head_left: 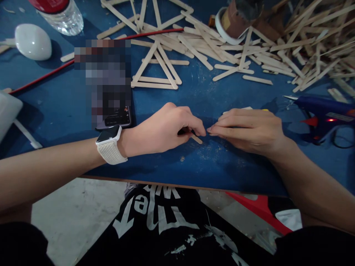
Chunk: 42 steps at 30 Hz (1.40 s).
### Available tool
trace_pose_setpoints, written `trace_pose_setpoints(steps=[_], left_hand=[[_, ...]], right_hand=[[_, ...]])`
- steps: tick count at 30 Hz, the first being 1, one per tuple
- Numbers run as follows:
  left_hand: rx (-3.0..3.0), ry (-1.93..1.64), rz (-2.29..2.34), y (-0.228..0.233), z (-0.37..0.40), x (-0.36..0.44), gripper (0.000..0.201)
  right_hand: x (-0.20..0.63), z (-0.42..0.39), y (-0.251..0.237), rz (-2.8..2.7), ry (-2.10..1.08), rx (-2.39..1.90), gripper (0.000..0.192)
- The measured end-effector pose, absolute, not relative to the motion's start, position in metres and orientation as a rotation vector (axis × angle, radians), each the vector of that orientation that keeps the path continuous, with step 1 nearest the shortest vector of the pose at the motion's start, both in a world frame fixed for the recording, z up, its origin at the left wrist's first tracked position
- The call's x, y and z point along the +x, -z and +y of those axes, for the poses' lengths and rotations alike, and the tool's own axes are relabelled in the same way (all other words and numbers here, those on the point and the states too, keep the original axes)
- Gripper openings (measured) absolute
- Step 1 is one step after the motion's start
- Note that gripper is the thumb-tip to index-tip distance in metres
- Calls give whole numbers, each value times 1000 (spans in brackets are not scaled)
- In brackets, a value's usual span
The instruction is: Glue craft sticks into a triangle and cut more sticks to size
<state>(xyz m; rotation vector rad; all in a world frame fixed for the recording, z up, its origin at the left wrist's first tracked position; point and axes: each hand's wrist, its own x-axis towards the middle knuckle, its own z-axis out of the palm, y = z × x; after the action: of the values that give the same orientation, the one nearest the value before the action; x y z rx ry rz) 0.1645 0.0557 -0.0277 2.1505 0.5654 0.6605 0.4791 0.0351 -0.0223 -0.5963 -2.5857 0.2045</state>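
The desk (69, 111) is a blue work surface that carries all material in view. A large loose pile of wooden sticks (305, 40) covers its far right portion and spreads toward the centre. Just in front of the pile lies a finished stick triangle (155, 70), flat on the desk; a second, partly visible stick frame lies beyond it at the far edge.

A blue glue gun (321, 112) rests on its side at the right, its indicator lit, near the right hand but apart from it. A roll of tape (230, 22) stands among the sticks. A clear plastic bottle (59, 14) with a red cap stands at the far left; its contents cannot be determined. A white rounded object (33, 41) lies beside it.

Step in hand, as judged: positioning or joining a single stick at the near centre of the desk. The left hand (163, 129), wrist bearing a watch (111, 145), pinches a short stick (196, 139) between thumb and fingertips. The right hand (246, 129) lies flat, fingers extended, pressing on a pale piece mostly hidden beneath it. The fingertips of both hands meet.

The next move calls for steady alignment of the stick end against the covered piece.
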Motion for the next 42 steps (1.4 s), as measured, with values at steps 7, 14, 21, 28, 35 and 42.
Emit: trace_pose_setpoints(steps=[7,14,21,28,35,42], left_hand=[[2154,-651,574,27,56,164,38],[2156,-649,565,25,56,165,34],[2143,-644,561,25,56,165,34],[2142,-631,564,25,58,165,34],[2157,-644,553,28,56,164,39],[2211,-704,491,34,50,164,35]], right_hand=[[479,34,26,-2566,-207,-568,36],[479,32,27,-2564,-210,-607,41],[478,31,25,-2549,-214,-593,34],[475,33,27,-2540,-222,-582,36],[477,34,18,-2626,-229,-605,27],[487,37,10,-2796,-59,-645,17]])
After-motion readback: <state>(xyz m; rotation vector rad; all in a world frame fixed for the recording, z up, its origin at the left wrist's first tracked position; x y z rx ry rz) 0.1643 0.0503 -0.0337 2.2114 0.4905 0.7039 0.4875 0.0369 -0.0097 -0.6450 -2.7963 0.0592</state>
